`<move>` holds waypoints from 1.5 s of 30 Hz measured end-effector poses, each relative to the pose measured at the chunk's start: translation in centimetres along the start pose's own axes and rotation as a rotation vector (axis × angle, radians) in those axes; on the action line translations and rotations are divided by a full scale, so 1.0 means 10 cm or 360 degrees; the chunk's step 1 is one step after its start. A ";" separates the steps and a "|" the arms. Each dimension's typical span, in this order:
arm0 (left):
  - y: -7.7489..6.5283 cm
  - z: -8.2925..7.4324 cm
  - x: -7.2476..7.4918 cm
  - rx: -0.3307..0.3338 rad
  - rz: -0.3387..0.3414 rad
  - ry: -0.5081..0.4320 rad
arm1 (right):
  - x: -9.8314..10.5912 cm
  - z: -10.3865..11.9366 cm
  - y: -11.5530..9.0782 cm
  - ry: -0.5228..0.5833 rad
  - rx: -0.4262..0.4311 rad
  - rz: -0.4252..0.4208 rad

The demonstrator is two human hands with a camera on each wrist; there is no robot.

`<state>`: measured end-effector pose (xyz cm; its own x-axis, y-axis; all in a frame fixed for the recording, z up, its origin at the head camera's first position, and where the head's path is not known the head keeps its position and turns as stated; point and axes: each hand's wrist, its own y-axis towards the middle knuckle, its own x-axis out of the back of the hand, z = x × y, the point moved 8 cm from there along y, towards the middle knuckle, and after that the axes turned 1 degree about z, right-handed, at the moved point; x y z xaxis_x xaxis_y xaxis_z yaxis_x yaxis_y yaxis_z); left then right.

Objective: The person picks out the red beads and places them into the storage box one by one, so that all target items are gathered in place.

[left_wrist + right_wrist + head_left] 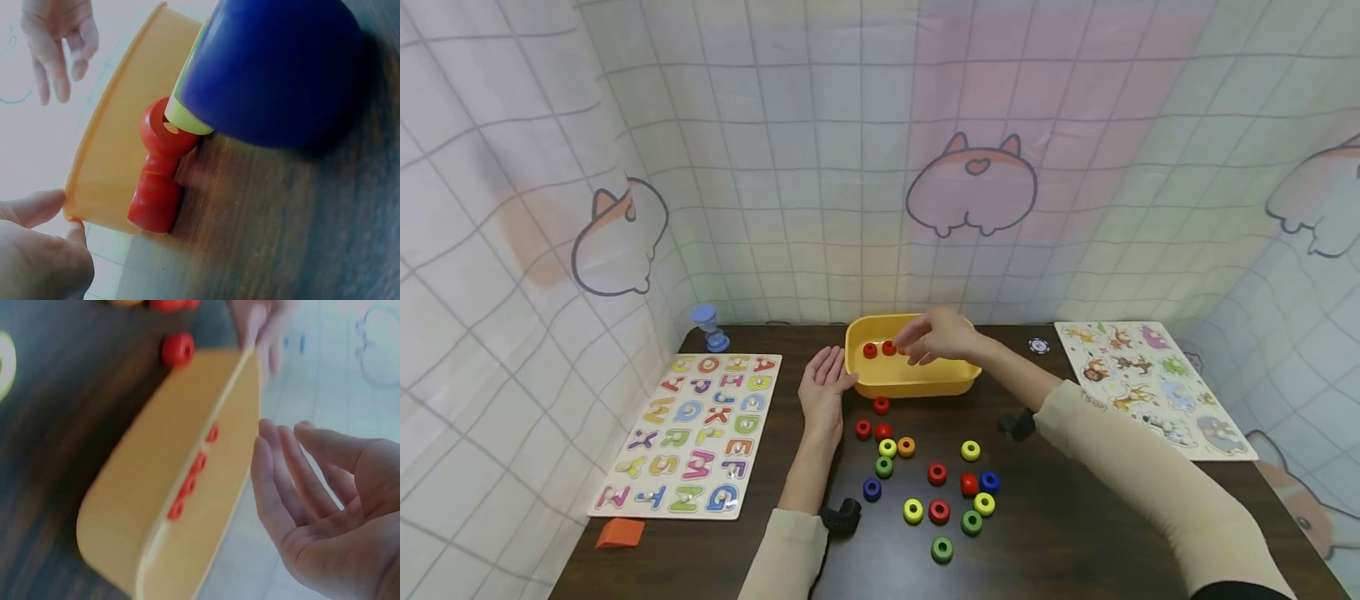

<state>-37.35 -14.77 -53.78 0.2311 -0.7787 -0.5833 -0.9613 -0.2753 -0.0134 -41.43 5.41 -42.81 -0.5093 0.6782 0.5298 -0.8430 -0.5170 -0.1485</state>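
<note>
A yellow plastic tray (pixel 917 389) stands at the back of the table, with several red beads (pixel 869 351) inside. My left hand (pixel 822 398) lies along its left end, fingers mostly straight, the thumb touching the rim. Over the tray hovers my right hand (pixel 943 335), fingers loosely bent; in the right wrist view nothing shows between its fingers (pixel 273 481). In front of the tray lie several loose beads: red (pixel 938 511), yellow (pixel 913 511), green (pixel 942 549), blue (pixel 989 482) and one orange (pixel 906 447). A large blue bead (pixel 281 69) fills much of the left wrist view.
An alphabet puzzle board (pixel 696 433) lies at the left, with an orange block (pixel 620 532) below it and a blue sand timer (pixel 711 327) behind. At the right are an animal puzzle board (pixel 1150 387) and a small chip (pixel 1039 346). Fabric walls surround the table.
</note>
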 end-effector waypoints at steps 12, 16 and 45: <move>-0.03 0.02 -0.01 -0.0012 0.0023 -0.0048 | -0.93 0.02 -0.22 -0.0175 0.0128 0.0377; -0.05 0.03 -0.02 -0.0007 0.0018 -0.0060 | -1.10 -0.07 -0.21 -0.0367 0.0160 0.0366; -0.01 -0.02 -0.02 -0.0033 0.0037 -0.0053 | -0.43 0.04 -0.10 0.0092 -0.0066 0.0280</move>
<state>-37.25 -14.70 -53.48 0.2032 -0.7659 -0.6100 -0.9629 -0.2692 0.0173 -38.34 2.78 -44.59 -0.6575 0.6087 0.4440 -0.7459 -0.6092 -0.2694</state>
